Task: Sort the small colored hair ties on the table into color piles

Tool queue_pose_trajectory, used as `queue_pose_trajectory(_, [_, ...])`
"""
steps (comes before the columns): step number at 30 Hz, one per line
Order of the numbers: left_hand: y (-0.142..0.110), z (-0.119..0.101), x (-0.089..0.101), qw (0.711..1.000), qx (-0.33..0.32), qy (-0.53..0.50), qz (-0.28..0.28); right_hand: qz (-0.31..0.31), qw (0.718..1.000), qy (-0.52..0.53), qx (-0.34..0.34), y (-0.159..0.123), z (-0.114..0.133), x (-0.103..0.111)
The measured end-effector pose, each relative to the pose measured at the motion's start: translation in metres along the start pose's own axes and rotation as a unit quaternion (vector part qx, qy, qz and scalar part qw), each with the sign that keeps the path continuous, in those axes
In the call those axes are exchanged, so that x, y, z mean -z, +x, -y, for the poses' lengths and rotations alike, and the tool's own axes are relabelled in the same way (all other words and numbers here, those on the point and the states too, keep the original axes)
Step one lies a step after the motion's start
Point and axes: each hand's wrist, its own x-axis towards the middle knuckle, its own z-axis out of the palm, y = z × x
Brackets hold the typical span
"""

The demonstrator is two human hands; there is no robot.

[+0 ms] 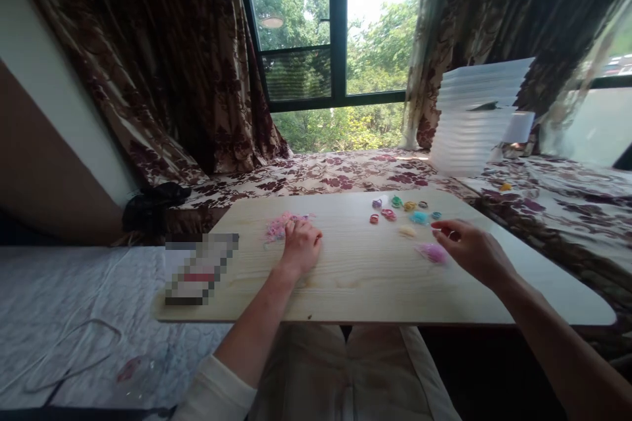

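Note:
A loose pile of mixed, mostly pink small elastic bands [277, 227] lies on the left half of a light wooden table. My left hand [301, 248] rests at the pile's right edge, fingers curled down into it; what they grip is hidden. Over the right side of the table is my right hand [467, 251], its thumb and forefinger brought together in a pinch. Anything between those tips is too small to name. Close by lie a pink-purple heap of bands [432, 252], a light blue heap [419, 218] and a cream heap [407, 231].
Farther back sit small purple [377, 204], green [397, 201], yellow [409, 206] and red [374, 218] clumps. A pixelated flat object [200, 273] lies at the wooden table's [355, 289] left edge. Beyond are a flower-patterned ledge [336, 174] and a white ridged sheet [474, 118].

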Motion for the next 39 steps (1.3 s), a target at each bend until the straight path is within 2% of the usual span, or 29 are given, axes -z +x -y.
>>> queue_pose_trajectory(6, [0.000, 0.025, 0.023, 0.996, 0.070, 0.044, 0.015, 0.118, 0.981, 0.052, 0.145, -0.003, 0.099, -0.050])
queue_pose_trajectory(9, [-0.002, 0.044, 0.033, 0.993, 0.104, 0.050, 0.011, 0.182, 0.966, 0.043, 0.178, -0.005, 0.139, -0.073])
queue_pose_trajectory(11, [-0.003, 0.053, 0.036, 0.991, 0.122, 0.049, -0.001, 0.196, 0.963, 0.040, 0.183, -0.004, 0.154, -0.084])
queue_pose_trajectory(15, [-0.006, 0.064, 0.033, 0.986, 0.151, 0.045, -0.047, 0.169, 0.970, 0.039, 0.171, -0.001, 0.158, -0.098])
queue_pose_trajectory(20, [-0.011, 0.065, 0.026, 0.983, 0.161, 0.045, -0.076, 0.148, 0.973, 0.035, 0.176, -0.005, 0.152, -0.102])
queue_pose_trajectory(25, [-0.009, 0.056, 0.023, 0.989, 0.122, 0.056, -0.069, 0.147, 0.974, 0.034, 0.166, -0.007, 0.154, -0.101])
queue_pose_trajectory(29, [0.004, 0.045, 0.028, 0.993, 0.071, 0.085, -0.039, 0.151, 0.974, 0.037, 0.166, -0.006, 0.153, -0.102])
queue_pose_trajectory(34, [0.022, 0.037, 0.027, 0.991, 0.075, 0.109, 0.012, 0.152, 0.974, 0.035, 0.167, -0.007, 0.153, -0.101])
queue_pose_trajectory(39, [0.023, 0.035, 0.012, 0.990, 0.087, 0.112, -0.016, 0.150, 0.974, 0.037, 0.165, -0.007, 0.154, -0.100])
